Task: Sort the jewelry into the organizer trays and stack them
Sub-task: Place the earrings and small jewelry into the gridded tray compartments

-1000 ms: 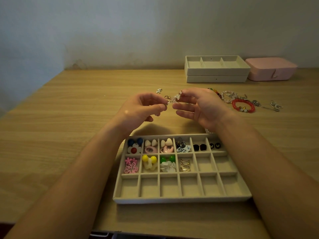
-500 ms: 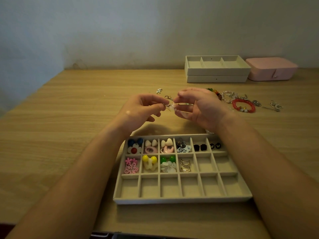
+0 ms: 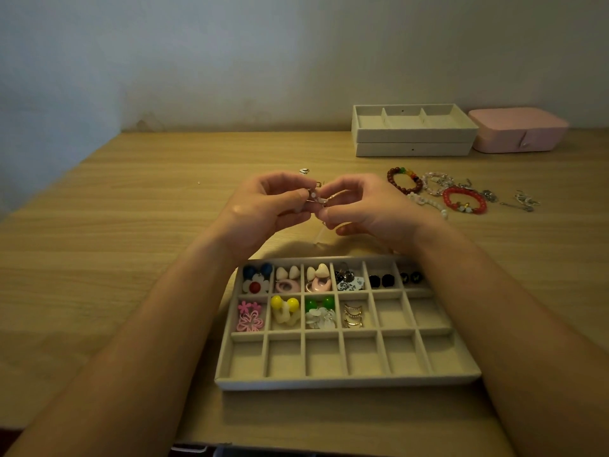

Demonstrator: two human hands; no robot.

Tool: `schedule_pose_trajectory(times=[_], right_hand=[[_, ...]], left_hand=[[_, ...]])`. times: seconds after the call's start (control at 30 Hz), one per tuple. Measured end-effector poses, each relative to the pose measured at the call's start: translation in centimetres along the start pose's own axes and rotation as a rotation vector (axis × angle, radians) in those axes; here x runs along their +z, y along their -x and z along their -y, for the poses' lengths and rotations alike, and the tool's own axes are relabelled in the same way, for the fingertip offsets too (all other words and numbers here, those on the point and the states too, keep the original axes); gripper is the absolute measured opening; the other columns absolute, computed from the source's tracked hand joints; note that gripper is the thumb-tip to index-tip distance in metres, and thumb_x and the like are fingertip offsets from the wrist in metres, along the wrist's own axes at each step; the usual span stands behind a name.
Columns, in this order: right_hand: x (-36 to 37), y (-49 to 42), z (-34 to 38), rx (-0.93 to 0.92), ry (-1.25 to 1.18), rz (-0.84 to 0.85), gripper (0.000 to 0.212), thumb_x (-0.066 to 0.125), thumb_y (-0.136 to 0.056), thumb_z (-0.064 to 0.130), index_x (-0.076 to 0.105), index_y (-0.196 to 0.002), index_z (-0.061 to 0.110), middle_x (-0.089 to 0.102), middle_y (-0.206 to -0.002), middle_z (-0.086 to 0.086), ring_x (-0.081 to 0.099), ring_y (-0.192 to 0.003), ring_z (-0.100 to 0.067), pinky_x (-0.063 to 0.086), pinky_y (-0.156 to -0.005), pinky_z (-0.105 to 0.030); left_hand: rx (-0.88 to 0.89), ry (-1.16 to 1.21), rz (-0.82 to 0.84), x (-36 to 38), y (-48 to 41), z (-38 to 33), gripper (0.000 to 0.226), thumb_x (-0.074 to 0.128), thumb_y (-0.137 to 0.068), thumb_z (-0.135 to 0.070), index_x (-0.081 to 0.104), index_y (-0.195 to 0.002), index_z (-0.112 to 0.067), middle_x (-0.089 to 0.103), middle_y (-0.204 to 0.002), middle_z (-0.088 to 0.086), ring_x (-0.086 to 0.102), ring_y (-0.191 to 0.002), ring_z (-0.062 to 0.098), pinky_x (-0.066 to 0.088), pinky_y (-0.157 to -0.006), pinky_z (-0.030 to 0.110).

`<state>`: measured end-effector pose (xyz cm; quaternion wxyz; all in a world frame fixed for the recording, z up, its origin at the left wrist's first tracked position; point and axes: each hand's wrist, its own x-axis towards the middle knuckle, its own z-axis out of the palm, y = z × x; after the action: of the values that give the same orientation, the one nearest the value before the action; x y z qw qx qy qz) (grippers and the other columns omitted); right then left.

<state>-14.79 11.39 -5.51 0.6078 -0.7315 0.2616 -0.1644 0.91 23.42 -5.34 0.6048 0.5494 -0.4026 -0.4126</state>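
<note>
Closest to the camera sat the organizer tray [image 3: 346, 380]. Its far row was full, the middle row held four filled compartments, and the whole near row was bare.

Just behind it, both hands were up off the tabletop [image 3: 131, 225]. The left hand [image 3: 263, 209] and right hand [image 3: 369, 209] had their fingertips curled in, pinching the same small jewelry piece [image 3: 318, 201] between them. It looked like thin metal with white beads, but I couldn't tell exactly what it was.

My worry was the grip. It's a tiny thing shared between two fingertip pinches in mid-air, so one slip while fiddling and it could bounce off the tabletop. It could also land in a compartment that was already taken. Dim light wouldn't help in finding it.

Farther back, the brown bead bracelet [image 3: 405, 181], red bracelet [image 3: 464, 201] and silver bits lay loose. The stacked trays [image 3: 413, 140] and pink box [image 3: 517, 130] were by the wall.

Versus a second before, the hands had closed in on each other and the piece sat a bit lower. The brown bracelet, mostly hidden behind the right hand then, was in plain view. The tray contents were unchanged.
</note>
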Motion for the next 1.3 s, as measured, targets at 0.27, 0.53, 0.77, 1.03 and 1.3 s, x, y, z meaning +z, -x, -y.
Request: schedule_pose_trajectory(times=[0.27,0.53,0.77,1.03,1.3], right_hand=[[-0.34,-0.21,0.06,-0.024,-0.072,-0.055,0.01,0.07,-0.095,0.019,0.073,-0.103,0.015,0.074,-0.084,0.001,0.066,-0.075,-0.013,0.056,-0.068,-0.027],[-0.45,-0.26,-0.1,-0.032,-0.104,-0.081,0.014,0.073,-0.093,0.019,0.075,-0.105,0.014,0.074,-0.083,0.001,0.065,-0.072,-0.012,0.055,-0.067,-0.027],[-0.38,-0.1,-0.02,-0.054,-0.134,-0.089,0.013,0.075,-0.09,0.014,0.075,-0.102,0.013,0.076,-0.088,-0.003,0.068,-0.075,-0.015,0.057,-0.068,-0.028],[-0.49,-0.04,0.1,-0.076,-0.218,-0.067,0.009,0.068,-0.094,0.006,0.074,-0.098,0.012,0.075,-0.089,-0.005,0.07,-0.08,-0.019,0.059,-0.071,-0.032],[-0.47,0.32,0.27,-0.113,-0.284,0.018,0.015,0.065,-0.092,-0.004,0.068,-0.098,0.009,0.072,-0.09,-0.007,0.071,-0.08,-0.021,0.06,-0.064,-0.033]], left_hand=[[-0.011,-0.039,-0.021,-0.41,-0.06,0.02,0.018,0.06,-0.095,0.0,0.07,-0.106,-0.009,0.073,-0.095,0.008,0.068,-0.082,0.018,0.058,-0.073,0.025],[-0.035,-0.085,0.011,-0.24,-0.01,-0.01,0.018,0.068,-0.091,-0.007,0.072,-0.109,-0.006,0.067,-0.092,0.008,0.057,-0.071,0.011,0.049,-0.063,0.021],[-0.012,-0.154,-0.021,-0.22,0.13,0.05,0.011,0.068,-0.091,-0.01,0.073,-0.101,-0.01,0.072,-0.088,0.004,0.059,-0.072,0.012,0.05,-0.061,0.021],[-0.005,-0.116,-0.036,0.09,0.27,-0.12,0.013,0.074,-0.085,-0.006,0.073,-0.097,-0.01,0.071,-0.094,0.008,0.061,-0.075,0.013,0.05,-0.064,0.024],[0.023,-0.113,-0.028,0.16,0.3,-0.13,0.018,0.075,-0.083,-0.001,0.072,-0.097,-0.012,0.069,-0.085,0.0,0.06,-0.074,0.013,0.047,-0.065,0.025]])
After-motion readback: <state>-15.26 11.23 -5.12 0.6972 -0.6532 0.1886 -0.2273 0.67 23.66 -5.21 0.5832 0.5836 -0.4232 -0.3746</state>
